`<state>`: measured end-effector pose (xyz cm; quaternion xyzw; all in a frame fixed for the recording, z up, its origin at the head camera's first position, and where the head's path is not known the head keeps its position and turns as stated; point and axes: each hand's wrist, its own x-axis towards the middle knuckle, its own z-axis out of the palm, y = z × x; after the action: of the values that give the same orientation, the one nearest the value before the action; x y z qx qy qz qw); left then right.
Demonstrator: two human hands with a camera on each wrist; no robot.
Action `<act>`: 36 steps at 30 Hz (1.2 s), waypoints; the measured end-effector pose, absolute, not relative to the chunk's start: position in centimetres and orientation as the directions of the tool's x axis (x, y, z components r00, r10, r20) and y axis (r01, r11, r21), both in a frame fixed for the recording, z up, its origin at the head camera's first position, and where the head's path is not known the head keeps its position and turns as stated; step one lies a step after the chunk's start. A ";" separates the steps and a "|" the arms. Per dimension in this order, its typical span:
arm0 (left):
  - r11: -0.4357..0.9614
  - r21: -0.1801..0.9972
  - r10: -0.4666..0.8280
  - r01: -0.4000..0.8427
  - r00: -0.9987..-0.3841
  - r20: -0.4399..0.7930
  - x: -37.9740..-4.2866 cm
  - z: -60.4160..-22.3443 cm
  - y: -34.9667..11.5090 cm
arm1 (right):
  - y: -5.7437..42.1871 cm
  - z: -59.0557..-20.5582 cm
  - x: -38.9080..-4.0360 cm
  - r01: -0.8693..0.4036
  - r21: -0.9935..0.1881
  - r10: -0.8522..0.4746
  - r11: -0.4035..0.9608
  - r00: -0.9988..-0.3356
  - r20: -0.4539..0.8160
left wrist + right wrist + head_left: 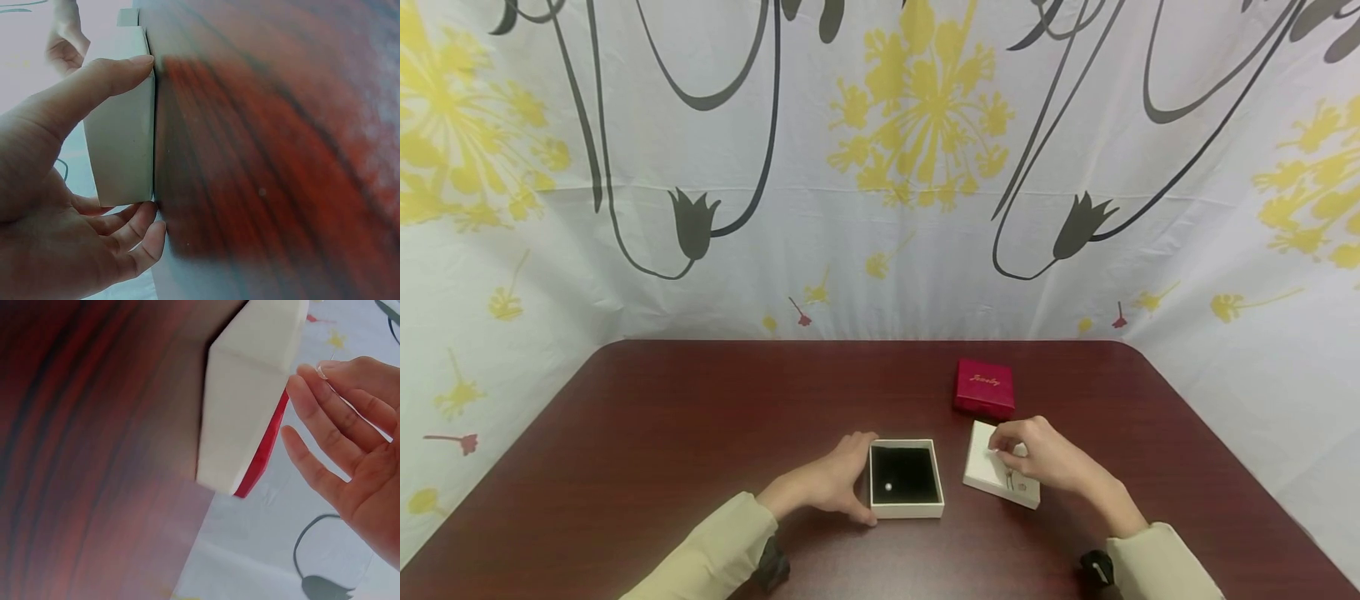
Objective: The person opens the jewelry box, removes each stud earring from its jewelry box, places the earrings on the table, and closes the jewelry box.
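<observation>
My left hand (831, 482) grips an open white box (906, 512) from its left side, thumb at the near corner and fingers at the far one. Black padding (910, 471) lines the box, and a small white pearl-like bead (888, 487) sits on it. Over the white box lid (981, 467), my right hand (1037, 454) pinches a small, shiny, curved piece of jewelry (321, 372) between thumb and fingertips; its exact kind I cannot tell. On the lid below the hand lie a thin piece of jewelry (1009, 479) and a tiny one (1022, 487).
Behind the lid stands a red box (984, 387) with gold "Jewelry" lettering. The dark reddish wooden table (737, 400) reaches back to a white patterned curtain (880, 250). Dark bands show at both sleeve cuffs.
</observation>
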<state>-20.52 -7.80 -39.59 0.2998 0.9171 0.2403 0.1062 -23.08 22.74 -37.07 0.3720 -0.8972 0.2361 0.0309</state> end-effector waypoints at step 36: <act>0.705 0.504 0.596 0.499 -0.802 -0.041 -20.5 -39.5 -7.9 | 27.6 -38.2 -24.9 -0.360 -0.251 -0.328 0.898 -0.931 0.161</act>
<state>-20.48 -7.87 -39.54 0.2983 0.9178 0.2418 0.1010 -24.87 27.62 -38.20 0.1769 -0.9726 0.1397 0.0576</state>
